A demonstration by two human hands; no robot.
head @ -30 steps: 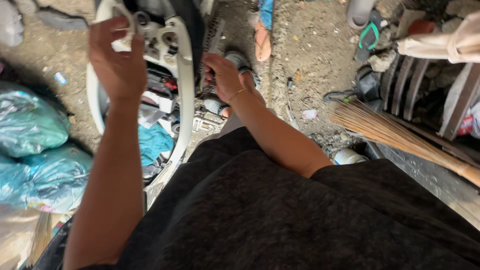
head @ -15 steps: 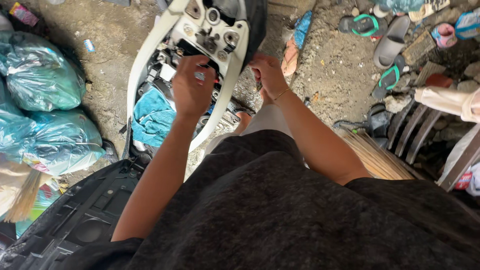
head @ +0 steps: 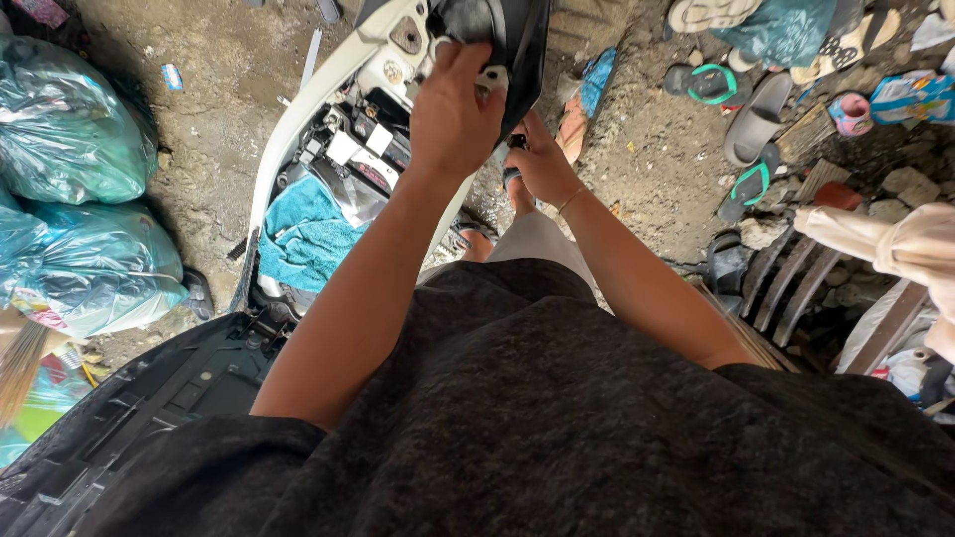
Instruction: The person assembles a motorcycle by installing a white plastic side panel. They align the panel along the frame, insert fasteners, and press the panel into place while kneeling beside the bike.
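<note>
White scooter body [head: 298,119] lies open below me; my left hand [head: 453,114] clamps its fingers on the black panel [head: 507,40], steadying it, while my right hand [head: 542,164] grips a dark-handled tool [head: 514,149] beneath.

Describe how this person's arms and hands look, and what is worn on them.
Both arms are bare from the shoulder area down, emerging from the short sleeves of a dark, mottled charcoal shirt. The left hand has no glove or ring visible. The right hand is also ungloved, with a thin bracelet at the wrist.

Outdoor dirt yard; opened scooter [head: 338,149]; filled plastic bags [head: 70,129]; scattered sandals [head: 741,109].
</note>
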